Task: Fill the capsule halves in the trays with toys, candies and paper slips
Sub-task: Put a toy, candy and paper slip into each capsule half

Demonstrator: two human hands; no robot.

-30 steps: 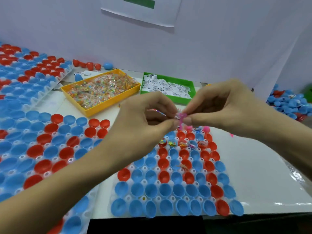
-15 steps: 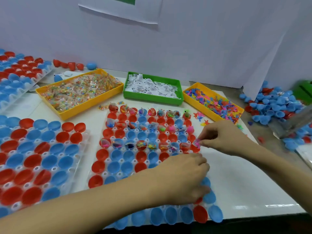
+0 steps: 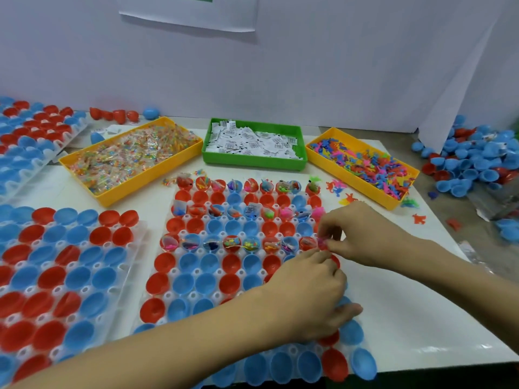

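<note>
- A small packing or assembly workstation is shown, not a home.
- A white tabletop [image 3: 421,318] is enclosed by plain white partition boards [image 3: 337,66].
- Clear plastic trays of red and blue capsule halves [image 3: 213,279] are laid out in rows.
- Sorted stock is kept along the far edge: a yellow bin of wrapped candies [image 3: 81,175], a green bin of paper slips [image 3: 252,161], a yellow bin of small plastic toys [image 3: 317,153].
- Loose blue and red capsule halves [image 3: 471,161] are heaped beyond the right edge.

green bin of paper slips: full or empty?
Partly full. White slips cover most of the green bin, heaped toward the back; a little bare floor shows at its front.
</note>
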